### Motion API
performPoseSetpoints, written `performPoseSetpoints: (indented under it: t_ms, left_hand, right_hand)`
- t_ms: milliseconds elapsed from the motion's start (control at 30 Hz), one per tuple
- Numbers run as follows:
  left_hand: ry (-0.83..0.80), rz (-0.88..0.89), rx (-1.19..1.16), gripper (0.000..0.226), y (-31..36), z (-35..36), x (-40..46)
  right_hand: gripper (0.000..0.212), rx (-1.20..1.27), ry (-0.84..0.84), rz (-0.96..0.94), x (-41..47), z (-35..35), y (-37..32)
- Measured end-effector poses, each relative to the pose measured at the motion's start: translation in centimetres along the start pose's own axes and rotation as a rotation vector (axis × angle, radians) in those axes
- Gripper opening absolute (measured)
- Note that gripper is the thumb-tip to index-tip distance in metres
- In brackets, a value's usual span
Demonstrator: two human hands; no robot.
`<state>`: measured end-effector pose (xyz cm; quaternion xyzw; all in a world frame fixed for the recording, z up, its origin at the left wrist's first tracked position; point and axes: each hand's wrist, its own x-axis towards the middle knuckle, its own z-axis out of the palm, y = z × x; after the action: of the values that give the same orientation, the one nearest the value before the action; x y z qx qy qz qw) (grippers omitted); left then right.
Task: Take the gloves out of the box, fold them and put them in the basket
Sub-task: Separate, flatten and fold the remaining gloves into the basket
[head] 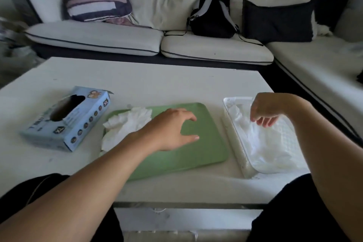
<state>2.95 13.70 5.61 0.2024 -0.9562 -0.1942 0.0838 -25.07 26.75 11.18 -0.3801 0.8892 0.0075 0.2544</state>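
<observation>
A person sits at a white table (149,82), seen from a head-worn camera looking down at two bare forearms. At the centre lies a flat green tray (206,143). The left hand (170,129) hovers over the middle of the tray, fingers spread and gently curved, thumb apart from them, holding nothing. At about 9 o'clock from that hand, a heap of crumpled white gloves (125,124) rests on the tray's left end, spilling slightly over its edge. Further out at 9 o'clock stands the light blue glove box (68,120), marked XL, its oval top opening dark; it sits just beside the tray's left end. At 3 o'clock from the tray, just beside its right edge, is a white basket (231,127) containing folded white gloves (263,143). The right hand (267,110) hangs above the basket's far half, wrist bent, fingers drooping loosely downward and gripping nothing; whether the fingertips touch the gloves below cannot be told. Beyond the table, at 12 o'clock, runs a white sofa (94,37) with cushions and a black backpack (212,19) on its seat.
</observation>
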Motion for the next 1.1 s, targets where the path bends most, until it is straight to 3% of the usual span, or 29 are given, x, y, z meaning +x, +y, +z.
performPoseSetpoints:
  t_ms: [133,200,267,333,433,500,600,667,767,833,900,1000,1100]
  left_hand:
    - [-0.04,0.079,-0.025,0.059,2.4,1.1,2.2]
    - [-0.045,0.086,-0.037,0.059,3.1,1.3,3.1]
    - [-0.058,0.101,-0.039,0.058,3.7,1.8,3.8]
    - [-0.078,0.109,-0.03,0.057,4.0,2.2,3.9]
    - [-0.098,0.102,-0.017,0.057,3.8,2.6,3.8]
    - [-0.095,0.09,-0.015,0.057,3.5,2.4,3.7]
    - [-0.07,0.065,-0.032,0.056,3.0,1.8,3.7]
    - [-0.066,0.044,-0.04,0.055,2.6,1.4,3.4]
    - [-0.079,0.023,-0.029,0.055,1.7,1.0,2.9]
    - [-0.083,0.009,-0.012,0.055,0.6,0.5,2.5]
    - [-0.073,-0.015,0.026,0.055,-0.7,-0.4,2.2]
    - [-0.031,-0.08,0.113,0.058,-3.3,-2.1,1.6]
    - [-0.079,-0.226,0.201,0.066,-6.1,-3.7,0.4]
  right_hand:
    - [0.011,-0.009,-0.13,0.127,-0.3,1.0,2.1]
    - [0.013,-0.056,-0.111,0.15,-0.2,1.6,3.2]
    - [0.022,-0.171,0.002,0.152,0.3,1.9,5.0]
    - [0.045,-0.28,0.135,0.119,1.1,2.0,6.2]
    - [0.064,-0.221,0.246,0.007,2.1,2.3,7.2]
    - [0.062,-0.19,0.334,-0.051,2.3,2.3,7.5]
    - [0.042,-0.117,0.449,-0.045,2.1,2.0,6.6]
    - [0.037,-0.169,0.311,-0.006,2.2,2.3,6.0]
    - [0.058,-0.183,0.088,0.026,3.0,3.2,5.2]
    - [0.067,-0.188,0.135,-0.026,3.5,3.0,4.3]
    - [0.06,-0.211,0.282,-0.124,3.4,2.7,2.0]
    - [0.039,-0.082,0.485,-0.47,1.8,3.9,-4.0]
    - [0.032,0.058,0.434,-0.709,-0.9,8.0,-10.4]
